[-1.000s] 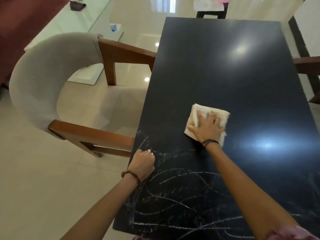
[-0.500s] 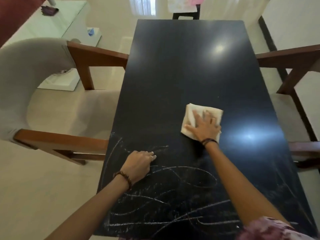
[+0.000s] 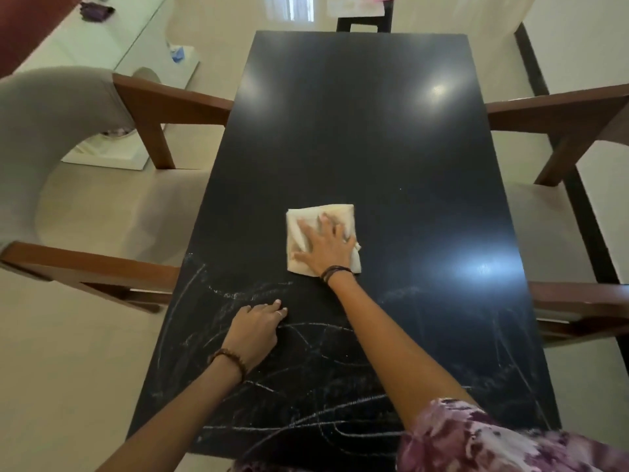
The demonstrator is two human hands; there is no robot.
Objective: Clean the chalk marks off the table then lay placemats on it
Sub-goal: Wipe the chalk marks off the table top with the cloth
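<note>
**Flat palm on cloth**

Right hand [image 3: 326, 247] spread flat, pressing cloth [image 3: 306, 240] at mid-table [image 3: 357, 131]. Left hand [image 3: 255, 330] resting loosely curled, holding nothing, on chalk marks [image 3: 306, 396] covering the near end.

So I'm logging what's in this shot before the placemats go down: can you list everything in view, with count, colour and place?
table: one, black and glossy, centre, running away from the camera
chalk marks: many, white scribbles, on the near part of the table
cloth: one, cream, folded, flat on the table just beyond the marks
armchairs: two, brown wood with grey upholstery, one at the left side, one at the right side
far chair: one, dark, at the far end
glass table: one, clear and white, far left, with a dark item on top
left hand: one, beaded bracelet, resting on the chalked area
right hand: one, dark wristbands, fingers spread, pressing on the cloth
</note>
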